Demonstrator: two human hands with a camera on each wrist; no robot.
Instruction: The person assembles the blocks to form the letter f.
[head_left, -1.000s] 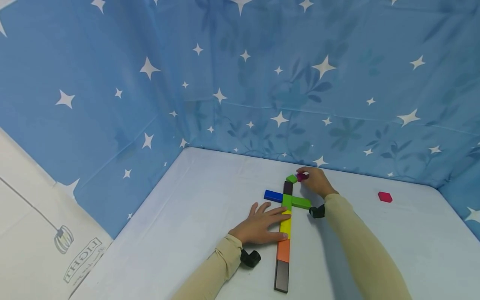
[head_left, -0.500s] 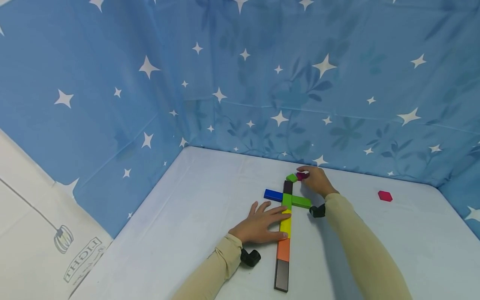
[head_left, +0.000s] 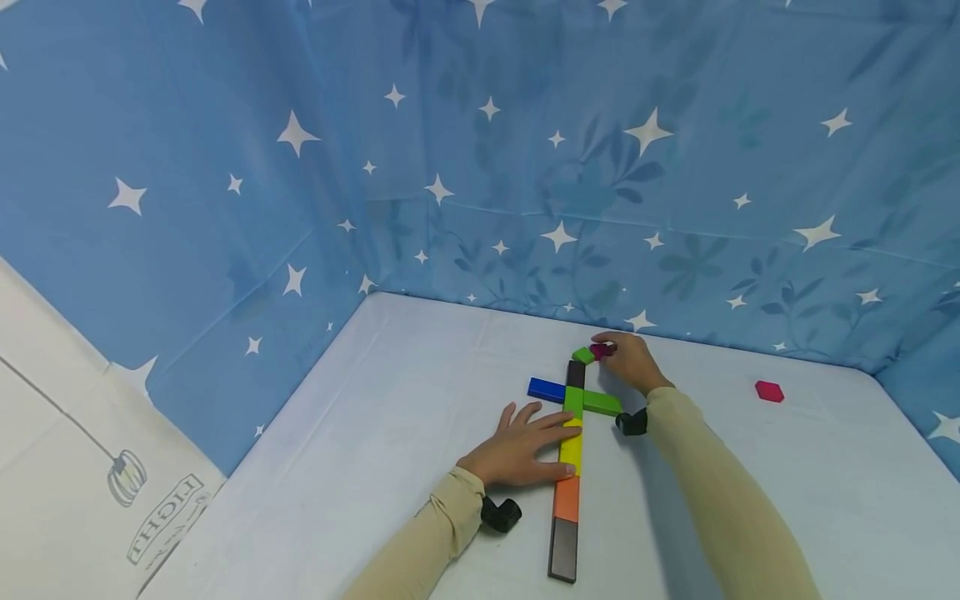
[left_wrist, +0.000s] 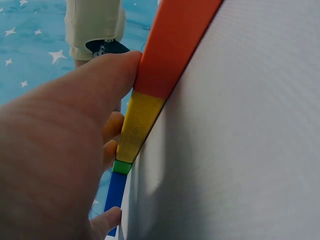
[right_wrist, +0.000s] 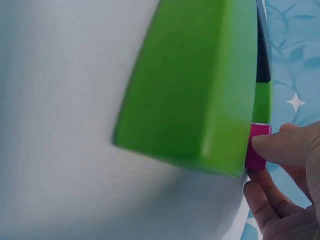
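A line of flat blocks runs away from me on the white table: dark grey [head_left: 563, 550], orange [head_left: 566, 498], yellow [head_left: 571, 452], green [head_left: 573, 402] and black [head_left: 576, 374]. A blue block [head_left: 547, 390] and a long green block [head_left: 602, 403] branch off to either side. My left hand [head_left: 521, 450] rests across the yellow block with fingers spread, thumb by the orange one. At the far end sits a small green block [head_left: 583, 356]. Right beside it, my right hand [head_left: 628, 360] pinches a small magenta block [right_wrist: 257, 147] between thumb and fingers.
A red hexagonal block [head_left: 769, 392] lies apart on the right of the white table [head_left: 420, 375]. A blue star-patterned curtain [head_left: 480, 167] hangs along the table's back and left edges. A black wrist camera [head_left: 500, 516] sits on the left sleeve.
The magenta block in my right hand has shifted slightly left, close against the small green block. My left hand stays in place on the line of blocks.
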